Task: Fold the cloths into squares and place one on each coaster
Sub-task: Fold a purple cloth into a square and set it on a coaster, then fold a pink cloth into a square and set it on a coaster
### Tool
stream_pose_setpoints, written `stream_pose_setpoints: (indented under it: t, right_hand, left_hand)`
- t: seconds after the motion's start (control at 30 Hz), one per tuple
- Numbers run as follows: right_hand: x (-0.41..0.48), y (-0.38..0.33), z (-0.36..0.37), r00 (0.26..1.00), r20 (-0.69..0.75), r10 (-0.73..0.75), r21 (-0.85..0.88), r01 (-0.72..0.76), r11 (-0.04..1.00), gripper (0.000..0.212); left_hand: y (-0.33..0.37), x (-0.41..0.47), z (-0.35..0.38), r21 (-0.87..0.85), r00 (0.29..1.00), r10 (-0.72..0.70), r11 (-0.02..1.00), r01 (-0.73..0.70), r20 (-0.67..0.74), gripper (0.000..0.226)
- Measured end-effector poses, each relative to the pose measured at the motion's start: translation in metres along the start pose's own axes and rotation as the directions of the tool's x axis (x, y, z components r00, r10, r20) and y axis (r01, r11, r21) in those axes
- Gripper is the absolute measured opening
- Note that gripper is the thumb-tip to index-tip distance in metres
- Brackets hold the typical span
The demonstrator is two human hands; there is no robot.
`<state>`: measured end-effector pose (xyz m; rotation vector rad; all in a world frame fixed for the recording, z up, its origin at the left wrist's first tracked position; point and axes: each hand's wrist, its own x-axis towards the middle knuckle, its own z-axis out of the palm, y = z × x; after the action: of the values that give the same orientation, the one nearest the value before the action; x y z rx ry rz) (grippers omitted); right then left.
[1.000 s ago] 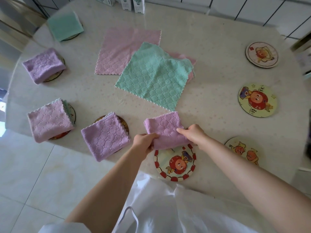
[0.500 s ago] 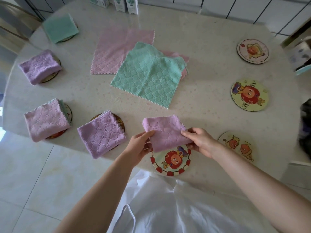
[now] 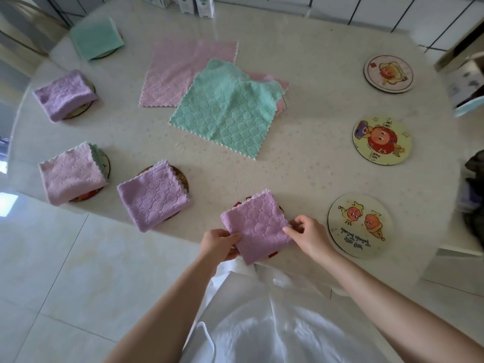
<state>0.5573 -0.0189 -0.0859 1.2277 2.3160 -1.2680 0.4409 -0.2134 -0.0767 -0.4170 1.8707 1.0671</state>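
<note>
A folded purple cloth (image 3: 255, 224) lies over the red-rimmed coaster (image 3: 272, 255) at the table's near edge, nearly hiding it. My left hand (image 3: 218, 243) pinches its near-left corner and my right hand (image 3: 305, 231) pinches its right corner. Folded cloths cover several coasters on the left: purple (image 3: 152, 197), pink-purple (image 3: 70, 176), purple (image 3: 62, 94) and green (image 3: 97, 38). Unfolded green cloth (image 3: 225, 111) and pink cloth (image 3: 180, 72) lie flat in the middle, a second pink one (image 3: 281, 85) peeking out beneath the green. Three bare coasters sit at the right: near (image 3: 360, 225), middle (image 3: 381, 141), far (image 3: 388, 73).
The round pale table (image 3: 301, 166) ends just in front of my white garment. Small boxes (image 3: 204, 6) stand at the far edge. Tiled floor lies to the left; dark objects (image 3: 475, 195) and a chair sit past the right edge.
Both hands have drawn the folded purple cloth toward me and set it down over the red-rimmed coaster, which was mostly exposed before.
</note>
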Motion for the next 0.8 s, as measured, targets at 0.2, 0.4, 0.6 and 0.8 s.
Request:
stream_pose_setpoints:
  t: [0.2,0.4,0.6,0.8]
  right_hand:
    - [0.000,0.001,0.000,0.998,0.010,-0.065,-0.116,0.066,0.991,0.019]
    - [0.007,-0.003,-0.001,0.996,0.057,-0.073,-0.187,0.083,0.979,0.021]
    - [0.019,-0.011,-0.018,0.993,0.078,-0.094,-0.298,0.113,0.948,0.010]
    - [0.066,-0.053,-0.039,0.963,0.039,-0.267,-0.342,0.264,0.902,0.008]
  left_hand:
    - [0.004,0.002,0.001,0.122,0.996,0.031,0.992,-0.021,-0.083,0.030]
    - [0.019,0.020,-0.012,0.282,0.962,0.143,0.957,-0.074,-0.232,0.035]
    - [0.037,0.022,-0.020,0.595,0.933,0.277,0.799,-0.091,-0.230,0.018]
    - [0.096,0.044,-0.030,0.770,0.837,0.514,0.606,-0.201,-0.186,0.019]
